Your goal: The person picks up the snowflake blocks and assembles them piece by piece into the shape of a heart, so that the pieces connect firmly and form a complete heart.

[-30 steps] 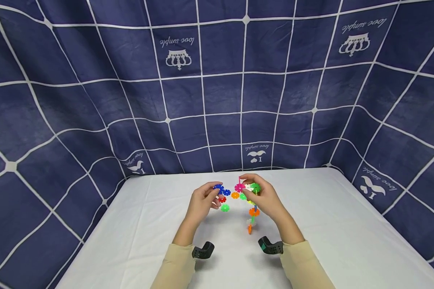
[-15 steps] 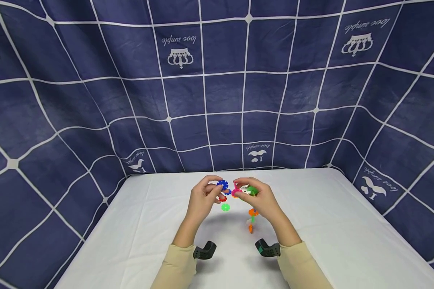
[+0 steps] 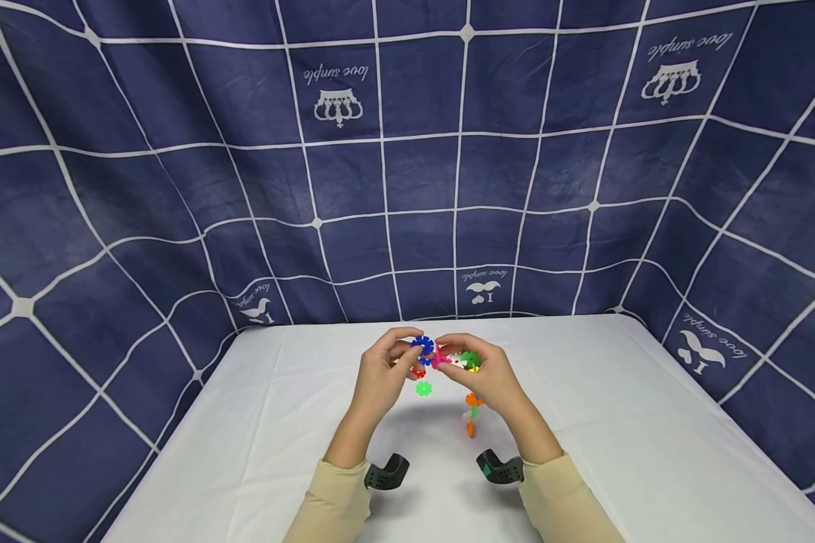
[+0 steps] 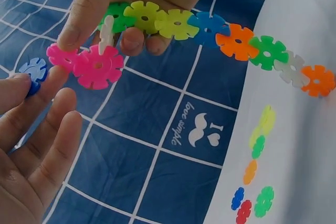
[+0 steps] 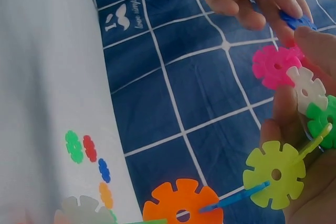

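Between the thumb and fingers of my left hand [image 3: 378, 369] is a blue snowflake disc [image 4: 34, 72], a notched plastic piece. My right hand [image 3: 485, 375] pinches two joined pink snowflake discs [image 4: 98, 66] at the upper end of a linked chain. From there the chain runs past a white disc [image 5: 307, 88] and a green one, then through yellow discs [image 4: 176, 23], a blue one and an orange disc [image 4: 237, 41]. It hangs below the right hand, ending in another orange disc [image 4: 317, 81]. The blue and pink discs are edge to edge in the head view.
Loose snowflake discs lie on the white table [image 3: 278, 422] beyond the hands: a green one [image 3: 424, 388], a red one [image 5: 90, 148], a blue one [image 5: 104, 170], an orange one [image 5: 106, 195] and others. A dark blue checked curtain [image 3: 421, 181] stands behind the table.
My right hand has moved left with the chain, bringing the pink discs up to the blue disc. My left hand has shifted slightly right and up.
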`<state>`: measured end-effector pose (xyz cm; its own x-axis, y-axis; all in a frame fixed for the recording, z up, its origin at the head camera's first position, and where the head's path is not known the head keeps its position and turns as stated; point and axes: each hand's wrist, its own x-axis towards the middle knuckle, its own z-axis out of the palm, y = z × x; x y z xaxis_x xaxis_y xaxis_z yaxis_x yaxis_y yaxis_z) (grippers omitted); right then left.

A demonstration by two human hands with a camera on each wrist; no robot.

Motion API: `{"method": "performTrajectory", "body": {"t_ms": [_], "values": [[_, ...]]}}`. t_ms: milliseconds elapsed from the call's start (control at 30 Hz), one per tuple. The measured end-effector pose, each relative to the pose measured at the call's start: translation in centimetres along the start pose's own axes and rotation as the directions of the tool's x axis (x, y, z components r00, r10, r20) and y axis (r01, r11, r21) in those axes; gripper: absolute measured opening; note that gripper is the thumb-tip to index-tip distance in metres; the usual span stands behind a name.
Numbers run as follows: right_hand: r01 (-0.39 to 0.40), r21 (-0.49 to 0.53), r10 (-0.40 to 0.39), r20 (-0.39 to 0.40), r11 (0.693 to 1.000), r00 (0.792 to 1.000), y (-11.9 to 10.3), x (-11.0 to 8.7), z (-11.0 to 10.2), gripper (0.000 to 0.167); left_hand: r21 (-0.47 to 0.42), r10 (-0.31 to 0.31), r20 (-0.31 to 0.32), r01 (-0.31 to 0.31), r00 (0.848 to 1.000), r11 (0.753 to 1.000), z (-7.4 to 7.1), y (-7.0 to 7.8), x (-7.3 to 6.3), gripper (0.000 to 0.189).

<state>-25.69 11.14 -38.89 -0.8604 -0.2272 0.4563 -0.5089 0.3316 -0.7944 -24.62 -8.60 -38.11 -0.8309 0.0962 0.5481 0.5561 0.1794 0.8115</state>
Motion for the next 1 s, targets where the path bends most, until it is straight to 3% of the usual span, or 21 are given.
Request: {"method": "performTrajectory", "body": {"t_ms": [333,733,1000], "values": [[-0.039,-0.037,0.040,0.027,0.999,0.999,-0.49,0.03,-0.42,0.035,0.120,0.061,-0.002,-0.060,0.998,0.991,0.05,0.25,0.06,0.020],[-0.025,-0.076,0.029,0.053,0.997,0.998,-0.81,-0.02,-0.82,0.036,0.069,0.083,0.017,-0.084,0.996,0.994,0.35,0.47,-0.10,0.021],[0.001,-0.039,0.002,0.065,0.999,0.998,-0.37,-0.05,-0.75,0.037,-0.007,0.043,-0.015,-0.043,0.999,0.999,0.73,0.32,-0.21,0.014]]}}
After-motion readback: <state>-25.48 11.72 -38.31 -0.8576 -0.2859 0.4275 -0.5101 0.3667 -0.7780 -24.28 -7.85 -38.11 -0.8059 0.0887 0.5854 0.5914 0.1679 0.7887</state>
